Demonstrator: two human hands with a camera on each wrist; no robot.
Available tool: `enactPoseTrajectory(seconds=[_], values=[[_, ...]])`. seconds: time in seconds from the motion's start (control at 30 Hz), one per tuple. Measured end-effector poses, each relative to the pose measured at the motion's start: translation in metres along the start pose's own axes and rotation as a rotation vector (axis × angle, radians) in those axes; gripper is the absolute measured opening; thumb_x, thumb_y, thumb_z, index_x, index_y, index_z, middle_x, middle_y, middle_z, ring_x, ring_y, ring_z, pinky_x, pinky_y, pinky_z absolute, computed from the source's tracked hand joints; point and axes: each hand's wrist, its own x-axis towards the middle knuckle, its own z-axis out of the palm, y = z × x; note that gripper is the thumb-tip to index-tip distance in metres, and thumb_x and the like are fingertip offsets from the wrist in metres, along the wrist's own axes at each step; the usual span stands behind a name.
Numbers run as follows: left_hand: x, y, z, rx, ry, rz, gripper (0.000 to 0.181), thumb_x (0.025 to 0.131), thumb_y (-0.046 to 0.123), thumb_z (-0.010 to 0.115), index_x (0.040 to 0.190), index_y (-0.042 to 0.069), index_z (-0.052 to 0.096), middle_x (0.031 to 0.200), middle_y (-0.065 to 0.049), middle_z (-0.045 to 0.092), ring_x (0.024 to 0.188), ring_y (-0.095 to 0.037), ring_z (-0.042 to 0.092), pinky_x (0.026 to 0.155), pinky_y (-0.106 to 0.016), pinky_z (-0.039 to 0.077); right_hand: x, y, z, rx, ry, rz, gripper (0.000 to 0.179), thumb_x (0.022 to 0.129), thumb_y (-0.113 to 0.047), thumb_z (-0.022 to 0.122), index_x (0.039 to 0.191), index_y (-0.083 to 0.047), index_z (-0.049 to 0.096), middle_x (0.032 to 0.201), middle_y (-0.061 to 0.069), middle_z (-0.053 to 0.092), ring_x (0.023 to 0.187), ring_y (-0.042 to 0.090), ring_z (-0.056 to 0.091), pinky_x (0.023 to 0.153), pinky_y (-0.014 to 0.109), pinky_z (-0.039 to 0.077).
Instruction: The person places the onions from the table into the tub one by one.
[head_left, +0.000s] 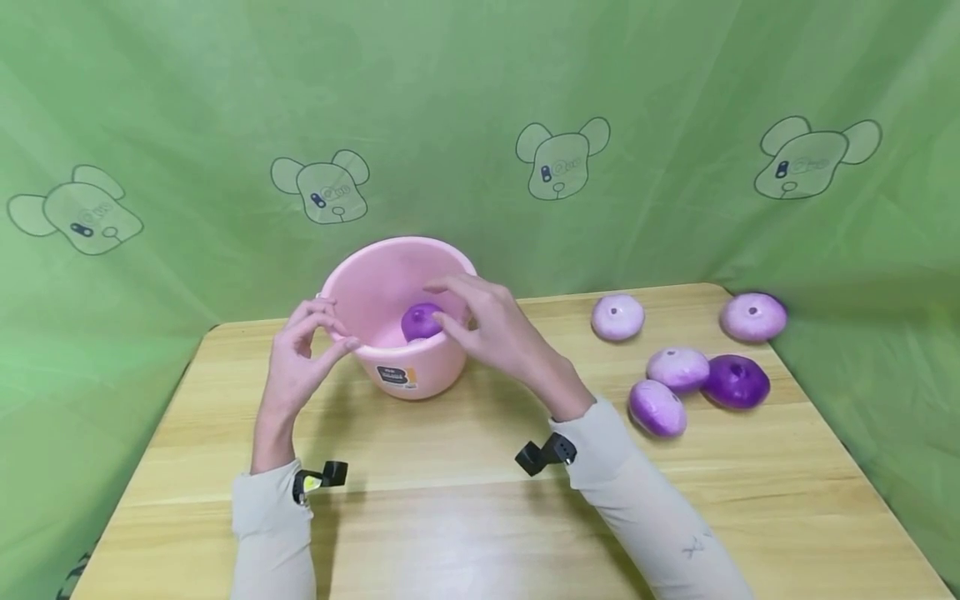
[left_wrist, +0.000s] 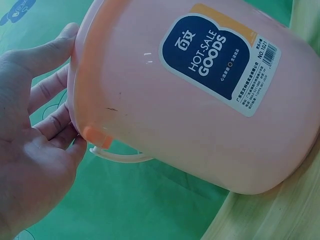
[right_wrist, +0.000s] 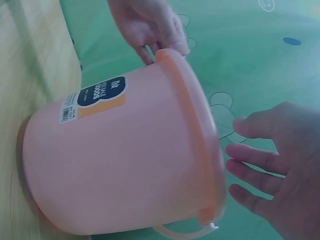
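A pink plastic bucket stands upright on the wooden table, its label facing me. My left hand holds the rim at the left; in the left wrist view the thumb and fingers meet the rim near the handle's hinge. Over the right side of the rim is my right hand, fingers spread and slightly bent. The right wrist view shows this hand holding nothing, just off the rim. Inside the bucket lies a dark purple onion; a paler bit shows beneath it, mostly hidden by the rim.
Several more purple onions lie on the table to the right: a pale one at the back, another by the far right edge, and a cluster with a dark one. A green cloth hangs behind the table.
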Motion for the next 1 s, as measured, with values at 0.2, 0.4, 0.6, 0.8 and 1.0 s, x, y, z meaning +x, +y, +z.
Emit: enactPoseTrajectory(seconds=[0.2, 0.4, 0.6, 0.8, 1.0], values=[[-0.002, -0.001, -0.002, 0.002, -0.002, -0.005, 0.016, 0.079, -0.018, 0.075, 0.089, -0.012, 0.065, 0.110, -0.031, 0.053, 0.136, -0.039, 0.041, 0.127, -0.044, 0.022, -0.008, -0.006, -0.007, 0.008, 0.039, -0.059, 0.039, 0.094, -0.007, 0.073, 0.132, -0.005, 0.064, 0.128, 0.008, 0.068, 0.083, 0.010, 0.061, 0.078, 0.030, 0.060], [-0.003, -0.002, -0.003, 0.010, -0.005, -0.013, 0.016, 0.079, -0.017, 0.076, 0.089, -0.012, 0.065, 0.111, -0.028, 0.055, 0.137, -0.036, 0.041, 0.127, -0.044, 0.022, -0.020, -0.012, -0.017, 0.011, 0.070, -0.088, 0.037, 0.094, -0.004, 0.072, 0.130, -0.006, 0.066, 0.126, 0.007, 0.068, 0.104, 0.019, 0.067, 0.096, 0.031, 0.056], [-0.001, -0.002, -0.001, 0.021, -0.001, -0.010, 0.016, 0.079, -0.017, 0.076, 0.089, -0.011, 0.065, 0.110, -0.021, 0.057, 0.136, -0.034, 0.043, 0.126, -0.043, 0.023, -0.035, -0.016, -0.029, -0.020, 0.067, -0.074, 0.039, 0.095, -0.007, 0.073, 0.133, -0.008, 0.065, 0.132, 0.006, 0.067, 0.126, 0.021, 0.060, 0.112, 0.035, 0.046], [0.001, -0.001, 0.001, 0.028, -0.015, -0.017, 0.015, 0.080, -0.015, 0.076, 0.089, -0.010, 0.065, 0.112, -0.014, 0.059, 0.138, -0.035, 0.042, 0.126, -0.042, 0.023, -0.053, -0.016, -0.045, -0.046, 0.025, -0.017, 0.039, 0.096, -0.010, 0.073, 0.133, -0.010, 0.064, 0.134, 0.002, 0.065, 0.129, 0.019, 0.058, 0.113, 0.037, 0.046], [0.000, 0.000, -0.001, 0.020, 0.000, -0.010, 0.016, 0.079, -0.017, 0.076, 0.089, -0.011, 0.065, 0.109, -0.007, 0.060, 0.137, -0.036, 0.042, 0.126, -0.043, 0.023, -0.063, -0.014, -0.063, -0.071, -0.025, 0.025, 0.037, 0.097, -0.014, 0.072, 0.134, -0.013, 0.065, 0.135, 0.001, 0.066, 0.128, 0.020, 0.059, 0.110, 0.041, 0.048]])
